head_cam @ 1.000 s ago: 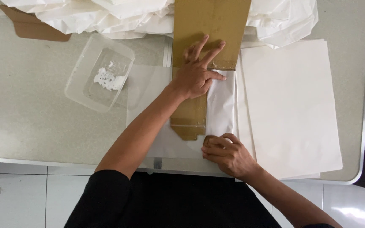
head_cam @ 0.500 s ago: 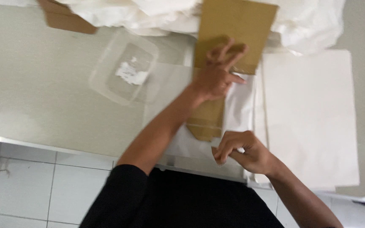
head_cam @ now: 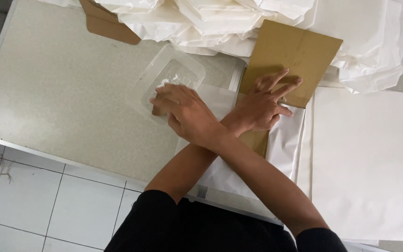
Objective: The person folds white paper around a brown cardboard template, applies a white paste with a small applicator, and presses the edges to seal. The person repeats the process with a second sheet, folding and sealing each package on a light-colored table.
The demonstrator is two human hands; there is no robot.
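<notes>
Speckled grey table (head_cam: 61, 107) is sitting over white floor tiles (head_cam: 29, 205), seen from above, arms crossing at the wrists

Right hand (head_cam: 185, 112) is reaching across to 10 o'clock, fingers loosely curled, tips dipping into the clear plastic tray (head_cam: 152, 81); cannot tell whether they are pinching anything. Tray is lying on the table at 11 o'clock of the crossing, holding a small white clump (head_cam: 171, 79) just past the fingertips

Left hand (head_cam: 260, 105) is lying at 2 o'clock of the crossing, fingers spread wide and flat, gripping nothing, pressing down on the brown cardboard sheet (head_cam: 295, 51). Cardboard is running from 12 o'clock down under the palm, its narrow lower end (head_cam: 256, 140) showing at the wrist

White folded sheet (head_cam: 285, 140) is lying under the cardboard, touching it. Stack of white paper (head_cam: 360, 158) is sitting at 3 o'clock, just beside that sheet. Crumpled white bags (head_cam: 220, 18) are piling up along the far edge at 12 o'clock, with another cardboard piece (head_cam: 106, 25) at 11 o'clock
</notes>
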